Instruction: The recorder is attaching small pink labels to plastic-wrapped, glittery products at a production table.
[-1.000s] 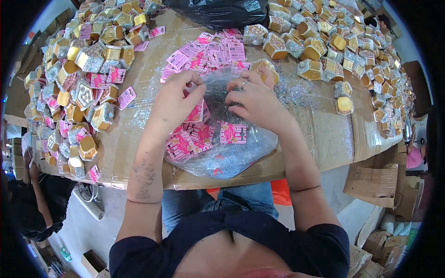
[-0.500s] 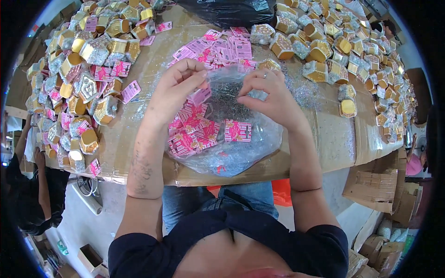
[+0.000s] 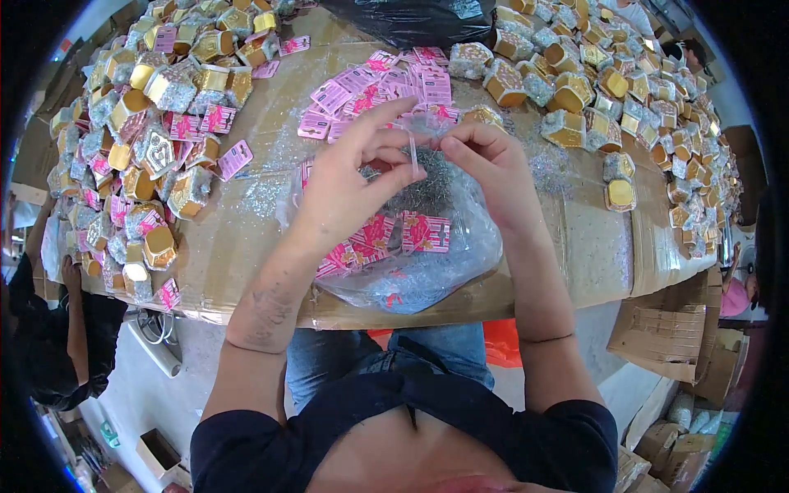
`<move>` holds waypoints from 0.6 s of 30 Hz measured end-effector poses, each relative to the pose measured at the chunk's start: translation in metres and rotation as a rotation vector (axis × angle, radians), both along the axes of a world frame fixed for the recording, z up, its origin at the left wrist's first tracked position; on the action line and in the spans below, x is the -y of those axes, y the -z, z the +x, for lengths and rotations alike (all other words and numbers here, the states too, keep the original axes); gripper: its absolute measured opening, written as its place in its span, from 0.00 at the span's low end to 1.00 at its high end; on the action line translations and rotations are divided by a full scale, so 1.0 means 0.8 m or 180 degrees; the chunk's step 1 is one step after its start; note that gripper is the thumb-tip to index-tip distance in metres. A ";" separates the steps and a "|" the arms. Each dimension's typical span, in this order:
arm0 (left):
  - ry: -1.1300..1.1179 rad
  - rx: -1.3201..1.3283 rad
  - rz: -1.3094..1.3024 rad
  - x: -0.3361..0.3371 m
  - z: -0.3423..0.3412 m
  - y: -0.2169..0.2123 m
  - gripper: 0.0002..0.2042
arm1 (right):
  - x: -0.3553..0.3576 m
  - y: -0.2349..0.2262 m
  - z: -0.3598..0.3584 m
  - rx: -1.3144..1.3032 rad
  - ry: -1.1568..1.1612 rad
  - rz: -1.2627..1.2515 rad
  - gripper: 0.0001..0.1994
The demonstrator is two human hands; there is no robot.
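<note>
Cardboard sheets cover the tabletop (image 3: 246, 238), and most of its far half is buried in small goods. Gold and silver glittery hexagonal boxes (image 3: 156, 148) crowd the stretch from nine to eleven o'clock, and another heap of such boxes (image 3: 625, 90) fills the one to two o'clock side. A loose pile of pink tags (image 3: 386, 90) lies at twelve o'clock, just beyond the hands, with a black plastic bag (image 3: 419, 16) behind it at the far edge.

Both hands meet near the middle of the view, raised over a clear plastic bag (image 3: 427, 263) that lies on the near part of the tabletop. The left hand (image 3: 353, 189) has its thumb and forefinger pinched together on a thin pale thread (image 3: 412, 152), the other fingers spread upward. The right hand (image 3: 485, 168) pinches the same thread from the other side, its fingertips almost touching those of the left.

Inside the clear bag show more pink tags and a tangle of silvery thread (fine detail is hard to make out). Brown cartons (image 3: 666, 337) stand on the floor at four o'clock, and another person's dark sleeve (image 3: 49, 353) shows at eight o'clock.
</note>
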State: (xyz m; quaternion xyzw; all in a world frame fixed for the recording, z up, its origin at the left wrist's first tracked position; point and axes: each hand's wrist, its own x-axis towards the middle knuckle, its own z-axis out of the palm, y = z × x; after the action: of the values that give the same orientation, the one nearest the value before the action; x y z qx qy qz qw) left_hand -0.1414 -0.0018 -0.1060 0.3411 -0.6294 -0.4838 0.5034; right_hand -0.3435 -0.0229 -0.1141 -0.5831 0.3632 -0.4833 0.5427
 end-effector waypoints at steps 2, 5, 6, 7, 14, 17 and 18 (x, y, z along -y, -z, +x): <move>-0.0299 0.0395 -0.0555 -0.003 -0.005 0.002 0.29 | -0.004 0.001 0.003 0.0279 -0.0280 0.0095 0.07; -0.0432 0.0946 -0.0835 -0.009 -0.006 -0.007 0.28 | -0.009 0.007 0.016 0.0610 -0.0339 0.0214 0.06; -0.0432 0.0949 -0.0834 -0.009 -0.006 -0.006 0.28 | -0.011 0.007 0.018 0.0612 -0.0340 0.0215 0.06; -0.0552 0.1071 -0.1129 -0.010 -0.006 -0.006 0.28 | -0.013 0.005 0.020 0.0691 -0.0363 0.0272 0.06; -0.0941 0.1411 -0.1881 -0.010 -0.002 -0.002 0.26 | -0.012 0.003 0.018 0.0785 -0.0714 0.0502 0.06; -0.0898 0.1451 -0.1664 -0.012 -0.002 -0.016 0.23 | -0.011 0.007 0.016 0.1311 -0.0664 0.1024 0.06; -0.0901 0.1453 -0.1663 -0.011 -0.001 -0.016 0.23 | -0.011 0.007 0.017 0.1311 -0.0668 0.1025 0.06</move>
State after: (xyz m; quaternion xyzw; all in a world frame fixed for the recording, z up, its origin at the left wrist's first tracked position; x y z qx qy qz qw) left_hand -0.1420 0.0074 -0.0933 0.3839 -0.7742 -0.1440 0.4821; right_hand -0.3298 -0.0140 -0.1195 -0.4133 0.2550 -0.4689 0.7378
